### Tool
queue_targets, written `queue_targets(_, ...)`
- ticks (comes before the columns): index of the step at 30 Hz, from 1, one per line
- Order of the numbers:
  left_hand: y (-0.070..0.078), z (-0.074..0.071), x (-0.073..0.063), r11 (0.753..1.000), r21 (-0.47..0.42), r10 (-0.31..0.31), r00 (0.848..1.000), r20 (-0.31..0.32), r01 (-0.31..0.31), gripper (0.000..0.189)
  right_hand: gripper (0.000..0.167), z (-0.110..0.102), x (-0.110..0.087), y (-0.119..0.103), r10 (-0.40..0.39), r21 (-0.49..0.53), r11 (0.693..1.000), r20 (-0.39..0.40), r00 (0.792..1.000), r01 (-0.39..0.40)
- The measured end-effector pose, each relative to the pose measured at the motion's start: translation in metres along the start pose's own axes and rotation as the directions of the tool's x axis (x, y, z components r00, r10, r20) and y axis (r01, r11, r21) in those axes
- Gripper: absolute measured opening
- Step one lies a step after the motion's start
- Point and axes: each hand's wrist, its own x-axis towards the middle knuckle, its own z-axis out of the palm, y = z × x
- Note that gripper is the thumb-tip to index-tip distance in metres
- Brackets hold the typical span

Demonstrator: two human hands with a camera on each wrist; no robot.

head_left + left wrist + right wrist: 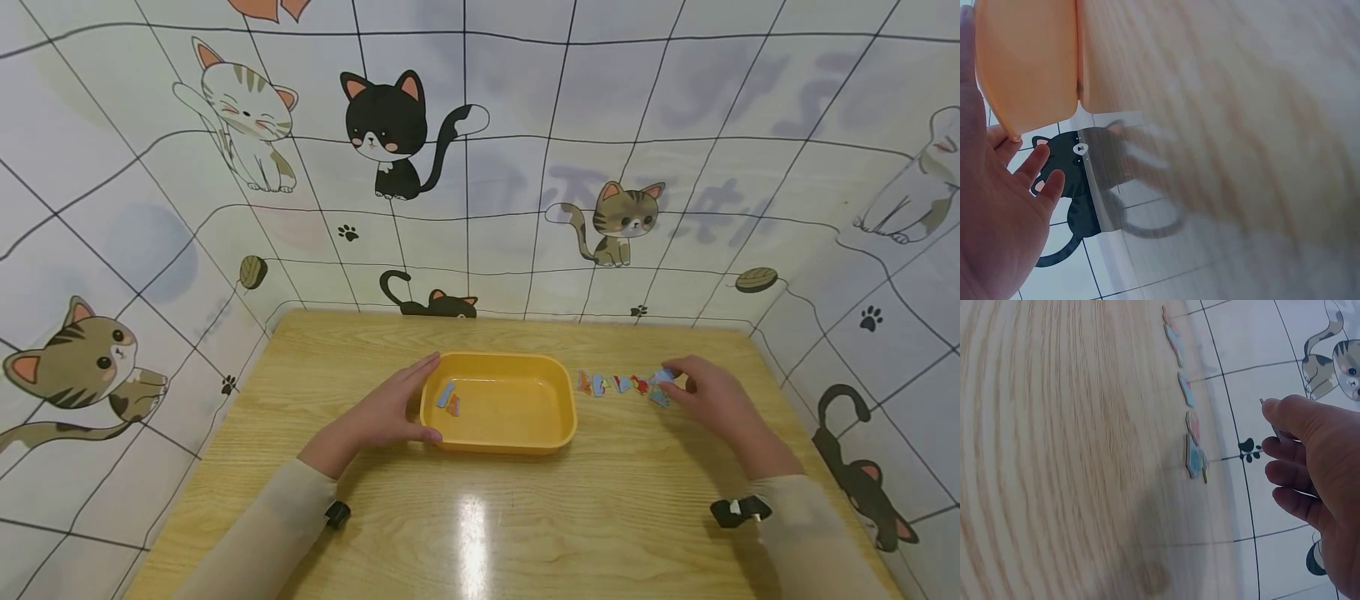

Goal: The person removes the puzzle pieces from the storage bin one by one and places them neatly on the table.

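Note:
At its left end, a yellow plastic tray is gripped by my left hand, thumb at the front corner and fingers at the back. Inside it lie a blue puzzle piece and an orange one. My right hand pinches a small light-blue puzzle piece between thumb and finger; in the right wrist view only its thin edge shows. Below those fingertips, a bluish piece lies at the right end of a row with a red piece and several others.
The row runs rightward from an orange piece beside the tray's right wall. The wooden table meets a wall covering printed with cartoon cats at the back and both sides. Small dark cameras are strapped to both wrists.

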Motion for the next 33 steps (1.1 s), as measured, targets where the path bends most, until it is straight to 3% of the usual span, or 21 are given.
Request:
queue_targets(7,0.001,0.000,0.000,1.000,-0.004,0.003,1.000,-0.004,-0.004,0.138,0.039,-0.003,-0.005,0.020,0.015,0.003,1.000,0.035,0.999,-0.015)
queue_targets(15,0.001,-0.001,-0.001,1.000,0.003,0.002,1.000,-0.005,-0.002,0.138,0.039,-0.007,-0.008,0.023,0.081,0.018,0.996,0.111,0.991,-0.083)
queue_targets(33,0.002,-0.001,-0.001,1.000,0.003,0.003,1.000,-0.001,-0.003,0.138,0.043,0.011,-0.004,0.043,0.118,0.018,0.992,0.152,0.981,-0.122)
